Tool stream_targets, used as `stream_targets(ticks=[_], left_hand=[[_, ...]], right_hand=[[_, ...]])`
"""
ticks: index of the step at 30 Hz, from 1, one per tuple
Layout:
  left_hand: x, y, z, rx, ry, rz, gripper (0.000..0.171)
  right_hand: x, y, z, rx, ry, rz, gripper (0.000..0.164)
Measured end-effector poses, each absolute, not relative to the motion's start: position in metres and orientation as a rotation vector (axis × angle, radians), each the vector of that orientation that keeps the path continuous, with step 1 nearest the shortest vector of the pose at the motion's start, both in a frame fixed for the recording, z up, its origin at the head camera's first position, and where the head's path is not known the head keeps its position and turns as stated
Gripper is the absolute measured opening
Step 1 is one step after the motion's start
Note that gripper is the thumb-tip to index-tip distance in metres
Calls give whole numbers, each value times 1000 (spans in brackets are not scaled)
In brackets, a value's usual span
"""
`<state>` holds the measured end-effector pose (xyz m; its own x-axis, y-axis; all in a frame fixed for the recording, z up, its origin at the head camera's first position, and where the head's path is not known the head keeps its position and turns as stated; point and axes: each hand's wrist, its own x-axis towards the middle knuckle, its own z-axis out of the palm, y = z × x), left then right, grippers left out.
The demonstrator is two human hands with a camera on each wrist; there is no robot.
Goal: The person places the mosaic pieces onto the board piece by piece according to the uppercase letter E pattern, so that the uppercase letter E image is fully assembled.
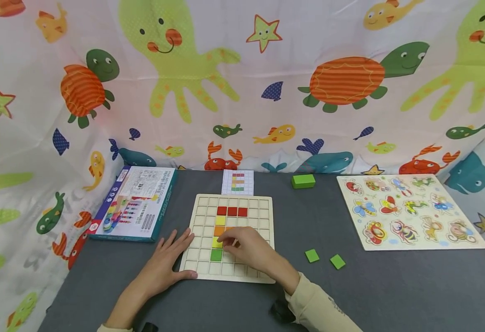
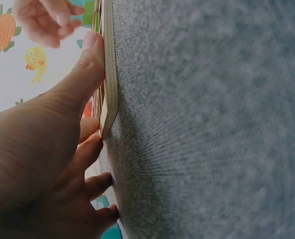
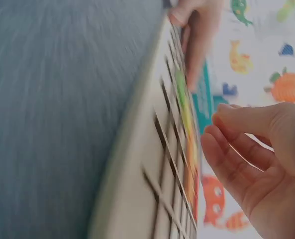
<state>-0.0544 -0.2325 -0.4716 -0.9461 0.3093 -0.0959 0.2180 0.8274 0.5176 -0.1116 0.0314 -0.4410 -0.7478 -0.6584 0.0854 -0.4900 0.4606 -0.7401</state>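
A pale wooden grid board (image 1: pixel 190 265) lies on the table with coloured square tiles in its cells. A row of red tiles (image 1: pixel 232 211) sits near its top; below come yellow, orange and yellow tiles, then a green tile (image 1: pixel 216 255). My left hand (image 1: pixel 165 265) rests at the board's lower left corner, fingers spread along its left side and thumb at the near edge. Over the middle of the board is my right hand (image 1: pixel 246 246), fingertips close to the lower yellow tile (image 1: pixel 216 242). Its thumb and fingers (image 3: pixel 237 144) are loosely bent, with no tile visible between them.
Behind the board is a pattern card (image 1: pixel 248 189). Two loose green tiles (image 1: pixel 311 256) (image 1: pixel 338 262) lie to the right. A green block (image 1: pixel 303 181) stands farther back. At left is a printed box (image 1: pixel 143 203), at right an insect puzzle board (image 1: pixel 412 212).
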Motion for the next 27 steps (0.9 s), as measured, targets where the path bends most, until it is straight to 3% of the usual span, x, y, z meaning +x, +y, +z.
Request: stream_targets(ticks=[16,27], left_hand=[[-52,-232,-473,425,2832,777,98],[-52,-232,-473,430,2837,779,97]], right_hand=[[-114,178,-440,-739,2695,-1077,25],[-102,218,-443,-782,2570,-1024,37]])
